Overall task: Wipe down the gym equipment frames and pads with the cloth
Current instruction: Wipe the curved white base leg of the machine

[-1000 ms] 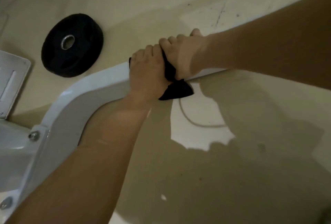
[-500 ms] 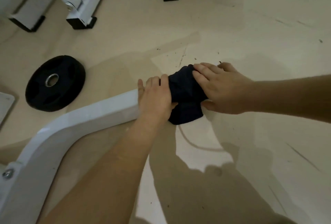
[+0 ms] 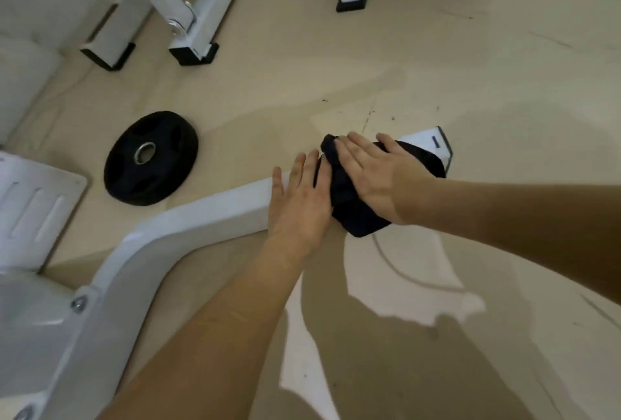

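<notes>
You had a black weight plate (image 3: 151, 158) lying flat on the beige floor (image 3: 302, 60) off to your left, and there was its shiny metal hub (image 3: 145, 152), facing straight up. Ahead of you a scatter of dark specks (image 3: 369, 113) dotted the floor, and thin scratches (image 3: 551, 39) ran across it further right. Closer in, a bright patch of light (image 3: 420, 298) cut through the shadow. A faint curved mark (image 3: 400, 271) swept through it, and a narrower strip of light (image 3: 302, 362) lay near it, lower and to the left.
</notes>
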The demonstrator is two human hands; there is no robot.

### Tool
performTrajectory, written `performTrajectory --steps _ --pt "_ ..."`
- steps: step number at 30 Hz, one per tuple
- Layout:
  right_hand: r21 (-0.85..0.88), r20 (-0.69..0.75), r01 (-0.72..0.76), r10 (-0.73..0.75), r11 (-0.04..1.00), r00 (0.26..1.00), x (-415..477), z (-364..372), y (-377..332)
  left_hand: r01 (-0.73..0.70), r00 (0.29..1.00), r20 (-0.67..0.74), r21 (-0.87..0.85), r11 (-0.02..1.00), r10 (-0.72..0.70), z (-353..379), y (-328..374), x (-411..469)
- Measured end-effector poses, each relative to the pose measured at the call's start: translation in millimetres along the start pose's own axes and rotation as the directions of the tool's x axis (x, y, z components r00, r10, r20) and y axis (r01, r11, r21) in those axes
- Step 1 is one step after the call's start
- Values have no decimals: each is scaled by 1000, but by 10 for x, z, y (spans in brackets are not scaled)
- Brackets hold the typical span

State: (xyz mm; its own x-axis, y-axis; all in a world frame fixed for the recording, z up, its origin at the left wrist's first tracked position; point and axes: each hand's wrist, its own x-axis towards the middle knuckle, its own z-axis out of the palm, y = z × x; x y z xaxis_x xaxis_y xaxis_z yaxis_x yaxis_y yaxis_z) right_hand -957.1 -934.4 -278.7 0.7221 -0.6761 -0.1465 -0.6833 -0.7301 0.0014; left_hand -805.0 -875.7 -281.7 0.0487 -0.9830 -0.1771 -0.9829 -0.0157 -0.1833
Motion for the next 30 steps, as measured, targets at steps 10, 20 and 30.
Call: performTrajectory --steps 10,20,30 --pt "958 62 -67 27 279 998 194 -397 -657 441 850 363 -887 138 -382 -360 -928 -735" --pt "847 341 -428 -296 -315 892 89 -853 -1405 608 680 279 -731 310 -678 -837 -1301 -1648" --pt "969 224 -240 -220 -50 949 93 -1128 -2810 506 856 135 -23 862 -499 -1154 -2001 -2888"
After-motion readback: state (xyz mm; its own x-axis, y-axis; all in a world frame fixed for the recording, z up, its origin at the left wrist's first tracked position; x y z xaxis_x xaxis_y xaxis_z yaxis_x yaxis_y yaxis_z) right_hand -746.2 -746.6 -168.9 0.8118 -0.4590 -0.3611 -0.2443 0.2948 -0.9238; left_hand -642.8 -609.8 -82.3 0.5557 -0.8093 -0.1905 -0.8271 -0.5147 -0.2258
